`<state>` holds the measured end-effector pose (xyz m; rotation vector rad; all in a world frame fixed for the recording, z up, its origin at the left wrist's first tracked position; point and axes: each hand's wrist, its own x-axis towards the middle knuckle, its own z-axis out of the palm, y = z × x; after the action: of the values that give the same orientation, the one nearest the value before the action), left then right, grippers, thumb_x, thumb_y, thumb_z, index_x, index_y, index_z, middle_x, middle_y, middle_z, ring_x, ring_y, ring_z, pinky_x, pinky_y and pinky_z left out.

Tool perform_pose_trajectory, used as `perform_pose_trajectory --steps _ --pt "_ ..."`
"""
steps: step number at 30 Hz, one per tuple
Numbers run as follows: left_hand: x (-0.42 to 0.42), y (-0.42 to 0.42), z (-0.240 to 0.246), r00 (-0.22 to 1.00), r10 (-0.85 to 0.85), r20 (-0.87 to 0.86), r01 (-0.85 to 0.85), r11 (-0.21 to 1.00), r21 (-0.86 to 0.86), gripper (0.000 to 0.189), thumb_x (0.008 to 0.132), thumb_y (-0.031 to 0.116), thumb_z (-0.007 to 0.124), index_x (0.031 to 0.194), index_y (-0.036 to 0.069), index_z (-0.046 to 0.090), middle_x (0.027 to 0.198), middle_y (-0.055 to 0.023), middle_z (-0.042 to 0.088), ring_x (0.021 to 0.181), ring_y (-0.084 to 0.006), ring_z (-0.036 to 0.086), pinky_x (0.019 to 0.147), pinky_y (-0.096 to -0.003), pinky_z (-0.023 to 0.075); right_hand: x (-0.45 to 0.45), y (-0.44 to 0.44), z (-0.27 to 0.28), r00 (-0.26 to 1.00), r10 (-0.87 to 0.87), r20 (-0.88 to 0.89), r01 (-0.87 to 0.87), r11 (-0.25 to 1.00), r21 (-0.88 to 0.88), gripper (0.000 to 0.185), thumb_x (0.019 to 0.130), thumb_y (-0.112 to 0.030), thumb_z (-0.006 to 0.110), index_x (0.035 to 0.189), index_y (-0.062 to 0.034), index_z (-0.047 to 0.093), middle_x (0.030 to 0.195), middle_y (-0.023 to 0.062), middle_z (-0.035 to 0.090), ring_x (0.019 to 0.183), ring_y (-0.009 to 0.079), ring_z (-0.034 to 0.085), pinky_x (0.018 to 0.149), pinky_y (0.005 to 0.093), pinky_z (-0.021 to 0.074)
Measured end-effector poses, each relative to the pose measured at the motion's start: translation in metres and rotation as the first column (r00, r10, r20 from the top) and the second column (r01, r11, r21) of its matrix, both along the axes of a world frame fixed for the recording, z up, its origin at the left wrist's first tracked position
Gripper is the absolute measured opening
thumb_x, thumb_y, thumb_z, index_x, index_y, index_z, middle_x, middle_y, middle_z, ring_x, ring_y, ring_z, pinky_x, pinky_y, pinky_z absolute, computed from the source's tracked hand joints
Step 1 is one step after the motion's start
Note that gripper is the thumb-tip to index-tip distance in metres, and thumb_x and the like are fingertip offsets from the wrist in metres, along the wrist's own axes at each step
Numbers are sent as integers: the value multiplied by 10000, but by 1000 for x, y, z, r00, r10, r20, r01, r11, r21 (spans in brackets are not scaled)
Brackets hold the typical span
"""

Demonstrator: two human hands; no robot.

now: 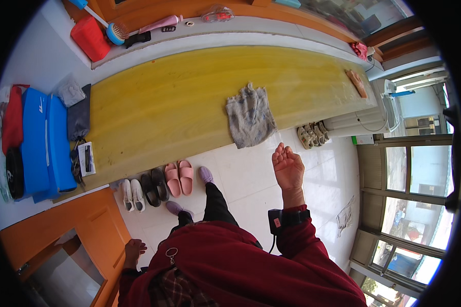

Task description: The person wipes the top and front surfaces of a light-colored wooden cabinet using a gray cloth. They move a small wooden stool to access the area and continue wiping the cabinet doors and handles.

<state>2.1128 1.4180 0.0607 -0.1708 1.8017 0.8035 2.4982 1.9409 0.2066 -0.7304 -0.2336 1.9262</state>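
Note:
A worn grey cloth (pixel 250 116) lies on the long yellow tabletop (pixel 169 96), with its near end at the front edge. My right hand (pixel 288 167) is raised over the floor just below and to the right of the cloth, palm up, fingers slightly curled and holding nothing. At the lower left, beside the orange door, hangs my left hand (pixel 134 251), its fingers loosely bent. Nothing shows in it. A strap with a small black box sits at my right wrist.
Blue boxes (pixel 36 142) stand at the left end. Pink slides (pixel 179 178) and other shoes line the floor under the front edge. A brown object (pixel 356 83) lies at the tabletop's right end, near a white washing machine (pixel 374 115). An orange door (pixel 107 218) stands lower left.

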Motion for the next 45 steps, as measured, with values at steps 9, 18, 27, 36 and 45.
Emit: perform_pose_trajectory --steps 9,18,27,36,45 --pt "9 22 4 1000 9 -28 -10 998 -55 206 917 226 565 1005 40 559 859 -131 652 682 -231 664 575 -343 524 -5 26 7 990 113 87 -115 993 23 210 952 -201 535 1098 -66 602 1165 87 644 1054 230 616 940 374 487" --pt "25 54 -24 911 -379 -161 385 923 2 214 906 225 562 1030 50 561 867 -124 665 706 -247 675 607 -378 533 -44 81 12 806 276 523 -390 913 119 173 993 -251 541 952 -87 571 840 41 619 727 164 626 685 313 526" --pt "78 88 -14 993 115 -35 -115 993 24 217 924 223 566 1021 29 581 882 -132 675 713 -228 686 597 -343 546 -74 122 15 793 468 390 -528 847 60 419 1024 -389 423 1066 -5 583 952 105 652 832 214 652 776 361 539" --pt "128 83 8 979 202 -33 -202 979 -23 217 906 211 563 1015 25 590 879 -137 678 725 -229 689 619 -342 546 -77 119 10 788 561 254 -593 803 63 330 1008 -256 486 1193 10 552 1085 148 649 959 250 647 877 392 526" --pt "149 40 3 968 237 -80 -239 971 -20 254 894 227 573 1020 8 595 910 -130 683 768 -222 690 664 -344 550 -70 101 -9 800 485 352 -542 837 79 226 933 -47 585 1155 -8 573 1129 130 637 1028 232 635 933 376 534"
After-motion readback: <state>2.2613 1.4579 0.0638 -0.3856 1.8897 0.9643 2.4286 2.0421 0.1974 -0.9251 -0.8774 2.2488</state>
